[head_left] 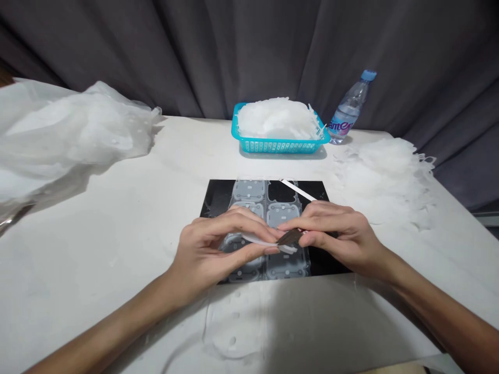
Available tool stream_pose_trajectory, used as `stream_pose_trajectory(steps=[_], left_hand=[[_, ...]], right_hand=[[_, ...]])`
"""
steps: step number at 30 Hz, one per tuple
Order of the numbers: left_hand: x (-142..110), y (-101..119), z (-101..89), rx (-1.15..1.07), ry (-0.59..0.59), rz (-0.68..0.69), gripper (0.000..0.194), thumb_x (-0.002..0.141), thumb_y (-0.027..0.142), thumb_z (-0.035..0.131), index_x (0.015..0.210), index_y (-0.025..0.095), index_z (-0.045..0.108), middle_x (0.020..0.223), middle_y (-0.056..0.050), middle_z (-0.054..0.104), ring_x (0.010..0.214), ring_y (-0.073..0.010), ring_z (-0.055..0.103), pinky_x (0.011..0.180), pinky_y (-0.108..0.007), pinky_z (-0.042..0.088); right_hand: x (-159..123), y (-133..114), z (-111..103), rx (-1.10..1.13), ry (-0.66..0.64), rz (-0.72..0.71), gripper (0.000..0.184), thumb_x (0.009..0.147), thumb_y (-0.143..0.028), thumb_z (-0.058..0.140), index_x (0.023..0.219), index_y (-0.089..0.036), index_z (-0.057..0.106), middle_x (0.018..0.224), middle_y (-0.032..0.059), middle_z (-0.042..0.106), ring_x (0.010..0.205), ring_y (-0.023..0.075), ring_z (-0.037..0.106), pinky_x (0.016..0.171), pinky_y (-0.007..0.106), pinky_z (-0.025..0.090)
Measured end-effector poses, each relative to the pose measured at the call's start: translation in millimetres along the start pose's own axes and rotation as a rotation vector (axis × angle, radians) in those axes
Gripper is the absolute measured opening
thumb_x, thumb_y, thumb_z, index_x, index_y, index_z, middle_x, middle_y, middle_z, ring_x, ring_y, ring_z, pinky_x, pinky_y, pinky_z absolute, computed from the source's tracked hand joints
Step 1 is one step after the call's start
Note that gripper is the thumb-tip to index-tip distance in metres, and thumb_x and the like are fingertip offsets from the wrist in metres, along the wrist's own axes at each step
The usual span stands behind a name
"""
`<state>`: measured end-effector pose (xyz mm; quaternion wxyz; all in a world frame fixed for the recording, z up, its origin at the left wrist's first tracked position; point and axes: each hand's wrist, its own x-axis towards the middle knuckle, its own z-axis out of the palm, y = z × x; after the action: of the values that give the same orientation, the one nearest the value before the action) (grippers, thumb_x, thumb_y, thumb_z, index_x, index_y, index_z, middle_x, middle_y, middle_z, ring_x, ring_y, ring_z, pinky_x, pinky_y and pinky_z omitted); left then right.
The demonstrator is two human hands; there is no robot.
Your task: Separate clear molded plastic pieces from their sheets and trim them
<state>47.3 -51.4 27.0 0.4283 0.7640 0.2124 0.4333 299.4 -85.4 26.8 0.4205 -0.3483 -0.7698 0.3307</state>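
My left hand (218, 244) and my right hand (331, 234) meet over a black mat (218, 200) in the middle of the white table. The left fingers pinch a thin clear plastic film piece (259, 240). The right fingers pinch a small dark blade-like tool (290, 237) whose white handle (298, 190) sticks up and away. The tool's tip touches the film. Under the hands lies a sheet of grey moulded film parts (283, 213) in rows on the mat.
A turquoise basket (278, 145) heaped with clear film pieces stands at the back. A water bottle (349, 111) is right of it. A loose pile of film scraps (385, 169) lies at right, a big clear plastic bag (70, 135) at left. A dark curtain hangs behind.
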Motion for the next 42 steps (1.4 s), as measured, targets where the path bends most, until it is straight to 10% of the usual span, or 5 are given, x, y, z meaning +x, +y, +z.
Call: stream_pose_trajectory(steps=[42], left_hand=[[-1,0,3.9,-0.098,0.102,0.077,0.016,0.091,0.013,0.082,0.101,0.024,0.083,0.094,-0.003,0.084,0.09,-0.0197,0.08,0.084,-0.034,0.065]], right_hand=[[-4,-7,21,-0.049,0.168,-0.111,0.024,0.102,-0.02,0.07,0.123,-0.021,0.081,0.096,0.0043,0.08,0.08,0.0143,0.064,0.076,0.029,0.053]])
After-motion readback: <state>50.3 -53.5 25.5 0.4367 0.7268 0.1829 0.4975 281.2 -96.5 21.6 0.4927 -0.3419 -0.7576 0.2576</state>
